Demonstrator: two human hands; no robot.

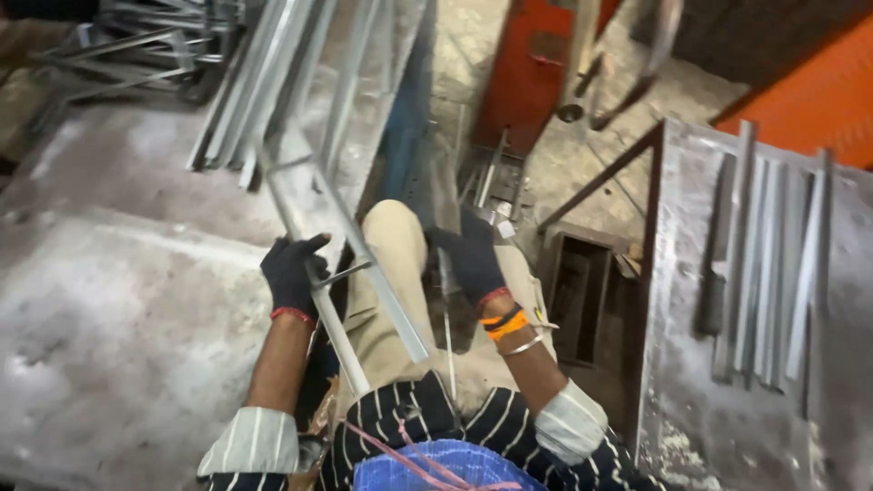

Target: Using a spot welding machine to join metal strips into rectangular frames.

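A welded frame of light steel channel [364, 250] runs from the lap of the person up and away toward the pile of stock behind it; it lies slanted across the person's beige trousers [391, 264], its near end close to the striped shirt. The left hand [293, 273], in a black glove with a red cuff, has its fingers [309, 245] curled around the left rail of that frame, near a short cross piece. The right hand [470, 257], gloved the same way, is closed around a thin upright metal strip [446, 227] just right of the frame; the strip is blurred, and whether it belongs to the frame cannot be told. Orange and black bands and a thin bangle sit on the right wrist.

Left of the legs lies a broad grey metal desk [118, 300], scuffed and dusty. Beyond the frame a heap of long steel sections [264, 82] rests slanted on it. On the right a second steel desk [691, 345] carries a row of flat bars [768, 264] lying side by side. Behind stands an orange machine body [536, 64].
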